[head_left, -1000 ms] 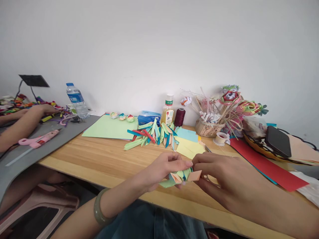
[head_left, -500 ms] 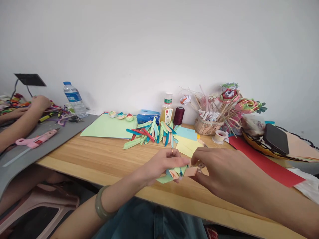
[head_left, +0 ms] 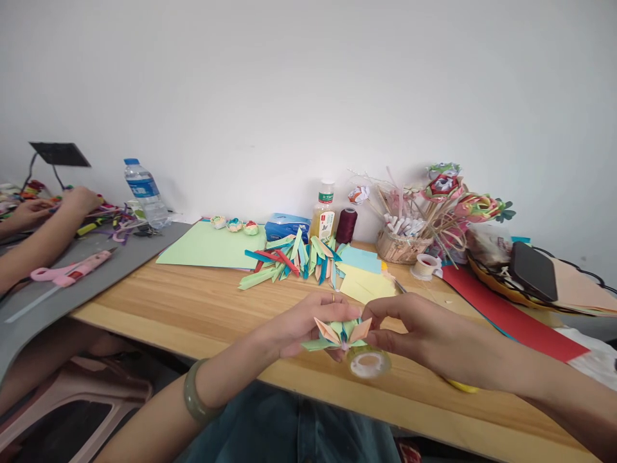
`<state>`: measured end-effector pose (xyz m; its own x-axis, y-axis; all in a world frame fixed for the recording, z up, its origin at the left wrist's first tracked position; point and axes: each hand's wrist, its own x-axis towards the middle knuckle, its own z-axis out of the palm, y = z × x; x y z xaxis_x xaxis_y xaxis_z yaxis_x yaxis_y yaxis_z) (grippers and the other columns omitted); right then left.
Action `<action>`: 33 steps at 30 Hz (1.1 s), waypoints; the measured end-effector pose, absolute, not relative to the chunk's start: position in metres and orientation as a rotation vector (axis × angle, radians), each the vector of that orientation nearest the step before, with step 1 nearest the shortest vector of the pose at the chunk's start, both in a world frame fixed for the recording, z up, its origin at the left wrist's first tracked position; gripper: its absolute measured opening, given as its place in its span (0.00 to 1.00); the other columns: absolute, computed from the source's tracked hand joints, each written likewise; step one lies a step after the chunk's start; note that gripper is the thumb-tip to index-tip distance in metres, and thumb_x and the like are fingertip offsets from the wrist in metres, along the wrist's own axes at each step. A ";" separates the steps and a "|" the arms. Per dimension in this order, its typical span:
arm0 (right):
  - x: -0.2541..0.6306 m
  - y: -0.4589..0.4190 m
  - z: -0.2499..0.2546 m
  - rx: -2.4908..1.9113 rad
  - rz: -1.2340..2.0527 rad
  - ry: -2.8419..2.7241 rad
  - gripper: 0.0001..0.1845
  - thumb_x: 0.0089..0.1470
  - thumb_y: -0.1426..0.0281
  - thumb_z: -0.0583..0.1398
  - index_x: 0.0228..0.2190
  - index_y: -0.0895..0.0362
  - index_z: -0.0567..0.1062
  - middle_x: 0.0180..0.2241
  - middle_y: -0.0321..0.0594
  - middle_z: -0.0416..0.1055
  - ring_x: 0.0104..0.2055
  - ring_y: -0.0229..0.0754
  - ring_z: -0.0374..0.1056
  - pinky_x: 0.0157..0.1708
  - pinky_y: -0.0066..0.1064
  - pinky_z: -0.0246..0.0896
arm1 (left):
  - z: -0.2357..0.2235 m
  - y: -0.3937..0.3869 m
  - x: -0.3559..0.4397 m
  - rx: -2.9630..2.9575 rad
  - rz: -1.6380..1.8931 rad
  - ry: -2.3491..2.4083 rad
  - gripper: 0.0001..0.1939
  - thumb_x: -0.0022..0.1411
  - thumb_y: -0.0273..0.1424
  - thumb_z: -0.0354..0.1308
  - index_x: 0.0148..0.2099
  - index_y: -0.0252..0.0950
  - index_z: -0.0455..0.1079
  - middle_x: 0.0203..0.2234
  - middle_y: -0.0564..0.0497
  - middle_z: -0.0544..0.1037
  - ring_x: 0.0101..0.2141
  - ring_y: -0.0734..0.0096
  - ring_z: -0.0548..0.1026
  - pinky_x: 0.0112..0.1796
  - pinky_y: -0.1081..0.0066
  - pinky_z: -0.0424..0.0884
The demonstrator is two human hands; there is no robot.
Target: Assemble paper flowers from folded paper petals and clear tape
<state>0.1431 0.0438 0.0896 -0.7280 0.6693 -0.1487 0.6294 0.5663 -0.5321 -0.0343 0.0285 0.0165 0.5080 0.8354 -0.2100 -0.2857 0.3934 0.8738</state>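
My left hand (head_left: 308, 321) and my right hand (head_left: 419, 334) meet over the near edge of the wooden table (head_left: 193, 308). Between them they pinch a small folded paper piece (head_left: 340, 332) of peach, green and blue pointed flaps. My left fingers are closed on its left side, my right fingertips on its right flap. A roll of clear tape (head_left: 369, 363) hangs just under my right hand, touching its fingers. Behind my hands lies a pile of folded paper strips (head_left: 294, 257) in green, blue, red and peach.
Green (head_left: 212, 247), yellow (head_left: 366, 283) and red (head_left: 511, 315) paper sheets lie on the table. At the wall stand a water bottle (head_left: 144, 193), a drink bottle (head_left: 324, 215), a maroon thread spool (head_left: 346, 225) and a basket of paper flowers (head_left: 409, 241). Another person's arms (head_left: 43, 225) work at far left.
My right hand has turned and drawn in, lifting the peach flap upward. The tape roll now shows below it. The other person's hands moved back toward the pile at far left.
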 end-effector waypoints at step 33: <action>0.147 0.045 0.048 -1.073 1.681 -2.109 0.14 0.50 0.62 0.59 0.37 0.56 0.66 0.33 0.37 0.70 0.37 0.41 0.67 0.37 0.33 0.61 | 0.008 0.031 -0.041 0.841 0.802 0.759 0.14 0.52 0.39 0.57 0.35 0.33 0.69 0.20 0.53 0.73 0.17 0.75 0.71 0.20 0.74 0.68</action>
<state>0.1470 0.0449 0.0482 -0.7022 0.6665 -0.2505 0.3926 0.0690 -0.9171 -0.0409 0.0306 0.0083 0.4819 0.8394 -0.2512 -0.2975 0.4264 0.8542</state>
